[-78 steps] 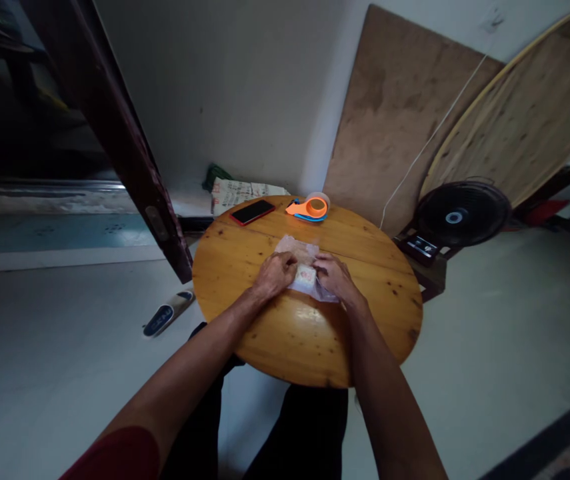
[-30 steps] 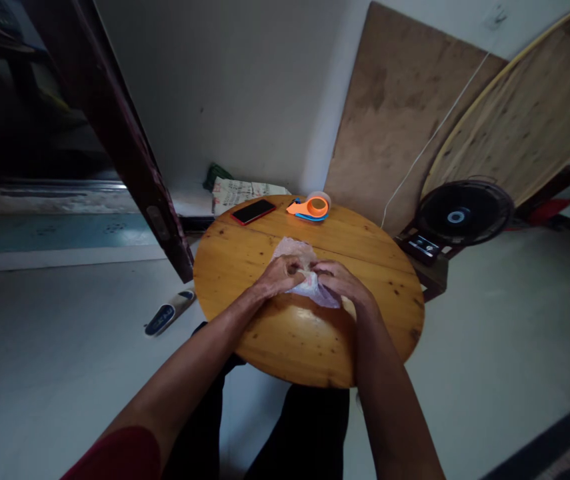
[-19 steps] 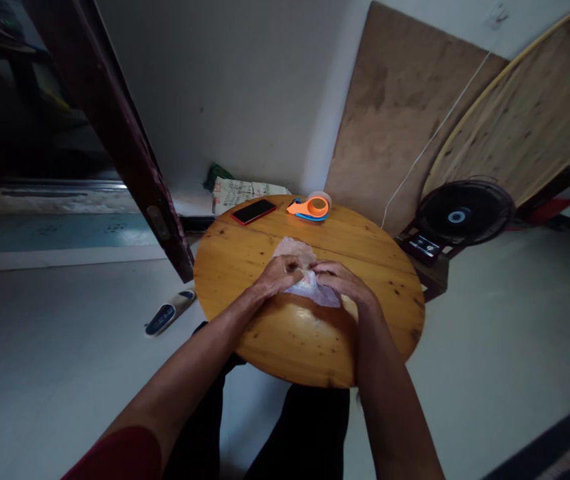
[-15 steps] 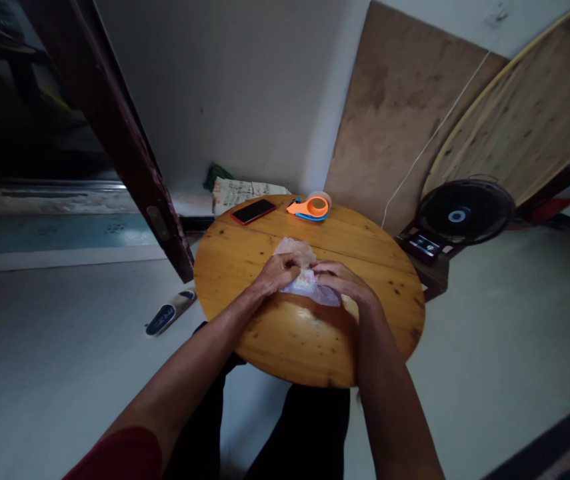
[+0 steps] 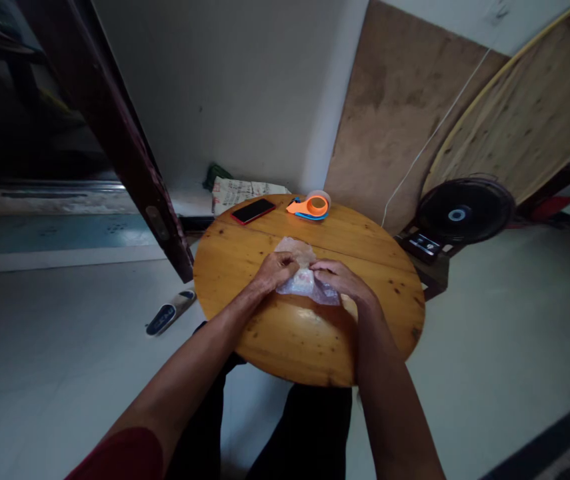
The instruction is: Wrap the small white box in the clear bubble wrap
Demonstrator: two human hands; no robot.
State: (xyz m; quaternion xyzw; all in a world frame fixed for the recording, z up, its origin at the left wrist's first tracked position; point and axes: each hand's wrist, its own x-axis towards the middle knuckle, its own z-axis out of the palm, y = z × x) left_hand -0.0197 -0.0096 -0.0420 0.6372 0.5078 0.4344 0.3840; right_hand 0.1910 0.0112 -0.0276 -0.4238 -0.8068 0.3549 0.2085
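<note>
Though crumpled, plastic wrap (image 5: 299,287) lengthwise far-left to near-right

Bare tabletop (image 5: 299,347) is stretching nearside of the grip and outward from the right hand (image 5: 337,275). Beyond the grip, phone (image 5: 253,211) and tape dispenser (image 5: 309,207) are obstructing the far side.
</note>
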